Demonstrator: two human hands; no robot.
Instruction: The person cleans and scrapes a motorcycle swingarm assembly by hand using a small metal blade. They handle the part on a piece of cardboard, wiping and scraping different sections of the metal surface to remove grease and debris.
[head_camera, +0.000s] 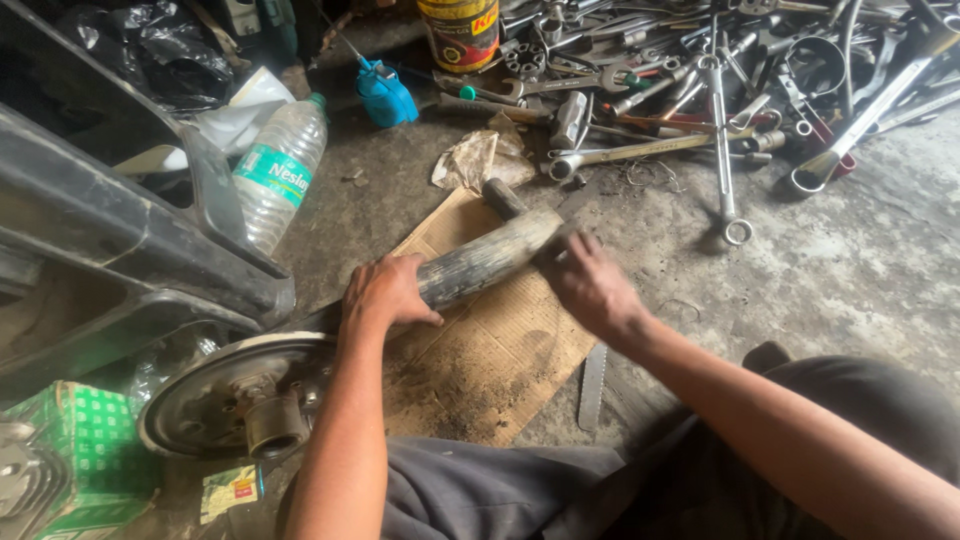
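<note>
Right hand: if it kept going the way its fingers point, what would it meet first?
The right hand points up-left at the dusty tube, which it already seems to touch near the upper end. Depth is unclear.

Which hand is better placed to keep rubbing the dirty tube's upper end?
Probably the right hand: it is already at the upper end of the tube. The left hand grips the lower part, steadying it.
</note>
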